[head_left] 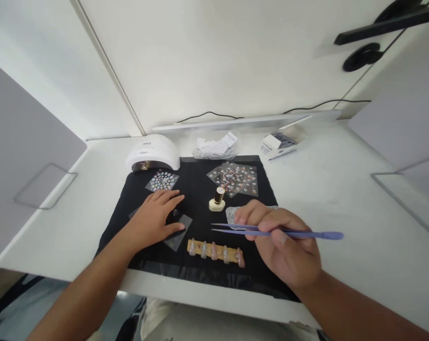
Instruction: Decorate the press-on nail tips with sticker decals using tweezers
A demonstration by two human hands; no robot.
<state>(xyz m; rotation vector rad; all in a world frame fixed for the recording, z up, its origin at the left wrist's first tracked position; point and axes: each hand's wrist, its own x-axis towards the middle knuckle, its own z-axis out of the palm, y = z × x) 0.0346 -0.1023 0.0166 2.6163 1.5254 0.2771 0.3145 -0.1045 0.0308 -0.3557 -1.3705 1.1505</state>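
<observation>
Purple tweezers (299,234) are held in my right hand (288,246), their thin tips apart and pointing left with nothing between them. My left hand (155,218) lies with fingers spread over a clear plastic sheet (178,234) on the black mat, partly covering it. Several glossy false nails (214,251) sit in a row on a tan strip (219,252) near the mat's front. Behind the strip stands a small nail polish bottle (217,201) with a dark cap. A clear embossed sheet (231,215) is partly hidden behind my right hand.
A white nail lamp (153,152) stands at the back left, near a sticker sheet (162,181). More sticker sheets (237,179) overlap at the mat's back right. Behind are a clear tub (216,146) of white packets and an open box (280,143). The black mat (196,213) covers the table's middle.
</observation>
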